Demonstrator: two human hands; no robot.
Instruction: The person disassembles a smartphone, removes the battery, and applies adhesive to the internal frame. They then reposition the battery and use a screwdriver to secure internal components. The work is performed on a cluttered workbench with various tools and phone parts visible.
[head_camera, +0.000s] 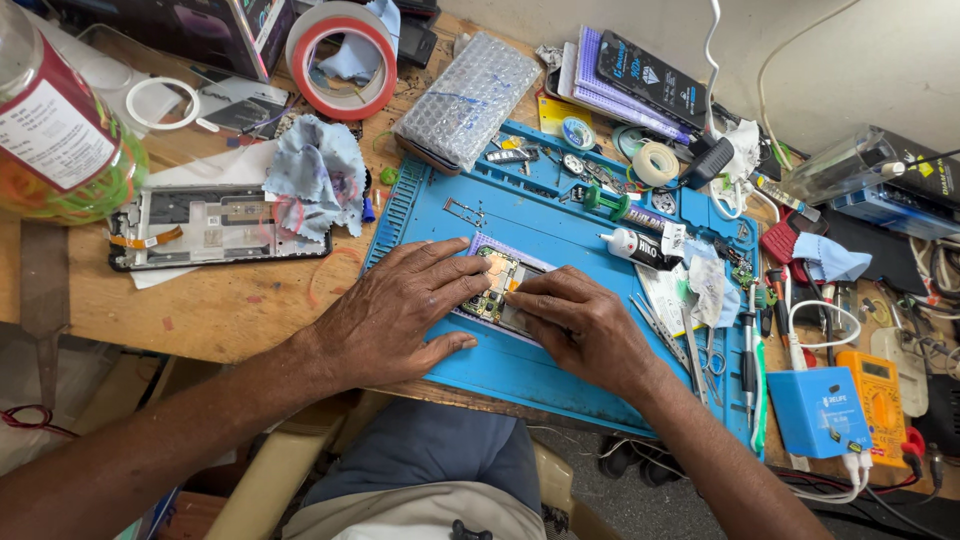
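1. On the blue silicone repair mat (560, 235) in the middle of the cluttered wooden surface (230, 300) sits the opened smartphone with its green circuit board exposed (497, 283), and we've got both hands on it. Left hand (395, 310) lies flat along its left edge, fingers spread, pinning it down rather than closing around it. Right hand (580, 322) has its fingertips pinched together right at the board; whether there's a tiny part in that grip, we can't tell.

2. Biggest risk, we'd say: bare fingers pressing straight on the board. A slip could bend or tear a connector.

3. The black-capped white glue tube (632, 245) lies just beside the phone. An elbow nudge could roll it onto the board.

4. The metal tweezers (655, 322) sit near our right wrist, easy to sweep off the mat.

5. The crumpled blue cleaning cloth (318, 185) rests on the spare black phone frame (200, 232), well apart, so no worry there.
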